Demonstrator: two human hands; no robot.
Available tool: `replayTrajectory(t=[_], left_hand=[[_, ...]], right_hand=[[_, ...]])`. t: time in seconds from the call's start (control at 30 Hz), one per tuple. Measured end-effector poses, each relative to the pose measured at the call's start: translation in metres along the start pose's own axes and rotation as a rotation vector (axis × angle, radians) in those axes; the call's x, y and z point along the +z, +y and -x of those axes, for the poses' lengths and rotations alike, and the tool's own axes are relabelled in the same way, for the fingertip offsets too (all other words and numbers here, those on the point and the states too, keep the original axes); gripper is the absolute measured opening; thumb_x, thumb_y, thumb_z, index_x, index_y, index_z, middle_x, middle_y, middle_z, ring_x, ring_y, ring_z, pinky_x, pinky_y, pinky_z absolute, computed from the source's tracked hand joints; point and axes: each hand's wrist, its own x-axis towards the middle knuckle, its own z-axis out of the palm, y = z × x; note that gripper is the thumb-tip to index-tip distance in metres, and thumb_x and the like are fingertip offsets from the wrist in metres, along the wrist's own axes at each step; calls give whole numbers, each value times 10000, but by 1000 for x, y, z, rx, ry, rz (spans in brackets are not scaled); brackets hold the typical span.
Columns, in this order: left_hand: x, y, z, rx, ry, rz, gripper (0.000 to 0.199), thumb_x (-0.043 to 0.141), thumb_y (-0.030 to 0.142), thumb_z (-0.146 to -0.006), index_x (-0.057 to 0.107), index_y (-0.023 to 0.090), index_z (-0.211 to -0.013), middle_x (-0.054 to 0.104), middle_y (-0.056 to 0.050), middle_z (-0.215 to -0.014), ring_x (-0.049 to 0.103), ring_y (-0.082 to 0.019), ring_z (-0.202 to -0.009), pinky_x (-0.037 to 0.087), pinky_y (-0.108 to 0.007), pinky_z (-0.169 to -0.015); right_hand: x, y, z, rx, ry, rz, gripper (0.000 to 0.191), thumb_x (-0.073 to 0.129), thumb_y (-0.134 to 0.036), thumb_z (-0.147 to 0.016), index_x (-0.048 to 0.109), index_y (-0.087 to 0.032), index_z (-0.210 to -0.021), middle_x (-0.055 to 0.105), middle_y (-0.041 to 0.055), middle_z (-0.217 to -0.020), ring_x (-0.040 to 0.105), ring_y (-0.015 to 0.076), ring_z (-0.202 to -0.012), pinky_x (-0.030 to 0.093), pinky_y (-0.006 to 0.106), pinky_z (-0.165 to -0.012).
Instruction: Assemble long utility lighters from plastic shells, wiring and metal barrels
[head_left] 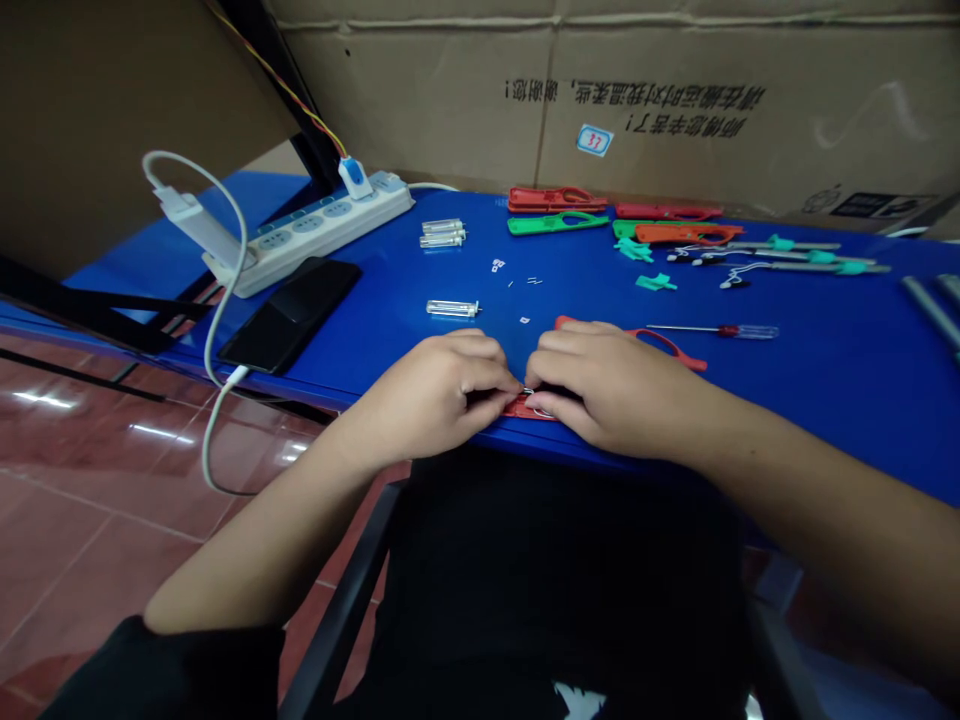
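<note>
At the table's front edge lies a red plastic casing half (519, 408), with thin white wire and a small metal piece in it. My left hand (450, 388) is closed, thumb and fingers pinched at the casing's left part. Opposite it, my right hand (600, 385) pinches down onto the right part; the tiny piece between the fingertips is hidden. Behind my right hand another red casing half with a looped handle (686, 358) sticks out. A screwdriver (739, 331) with a clear and red handle lies beyond it. One clear tube (452, 308) lies ahead of my left hand.
Red, green and orange casings (559, 224) lie along the cardboard box (420, 110). Near them are teal plastic pieces (656, 283) and metal rods with wires (817, 267). More clear tubes (442, 234), small white bits (497, 265), a black phone (292, 315) and a power strip (322, 235) share the blue table.
</note>
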Motion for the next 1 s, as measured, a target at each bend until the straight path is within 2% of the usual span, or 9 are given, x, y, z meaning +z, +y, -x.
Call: replayTrajectory(t=[0.13,0.23,0.37,0.53,0.67,0.87,1.0], left_hand=[[0,0,0,-20,5,5,153,594,176,-935,747,162,-941,709,-46,-880,634,-154,-823,503,-295,-775],[0,0,0,-28,29,23,137,614,175,-922,750,171,-938,717,-44,-879,640,-152,-816,507,-291,-771],[-1,-1,-1,-27,8,31,144,612,181,-924,755,176,-944,717,-45,-872,640,-155,-809,505,-294,-760],[0,-2,0,-25,17,51,132,620,177,-922,752,164,-919,706,-37,-850,629,-144,-792,492,-279,-752],[0,-1,0,-27,41,46,128,625,177,-925,750,151,-922,703,-35,-850,621,-140,-797,484,-277,-758],[-1,0,-1,-49,-16,62,133,601,176,-937,728,158,-975,682,-33,-863,598,-147,-807,470,-285,-761],[-4,0,-3,-25,-99,32,210,539,146,-960,718,196,-1058,629,-33,-873,565,-154,-831,445,-292,-775]], right_hand=[[0,-1,1,-63,3,87,233,511,-287,-982,673,-174,-860,645,71,-826,552,224,-809,423,408,-868],[-1,0,3,-6,30,14,216,545,-306,-972,694,-171,-894,660,77,-864,579,221,-844,429,384,-843],[-5,3,1,51,-22,-161,123,607,-273,-937,695,-193,-907,683,42,-896,604,185,-841,442,334,-795],[-13,0,4,107,-28,-151,131,631,-265,-917,702,-198,-829,678,32,-866,606,178,-823,444,334,-783],[-12,-11,22,185,-22,-185,172,601,-316,-941,739,-218,-909,673,38,-878,597,186,-840,448,348,-772],[9,-23,39,258,143,-157,157,594,-243,-934,745,-230,-978,683,53,-917,571,220,-902,432,410,-838],[16,-27,39,272,233,-175,137,614,-222,-924,737,-268,-963,699,18,-905,577,210,-911,406,413,-851]])
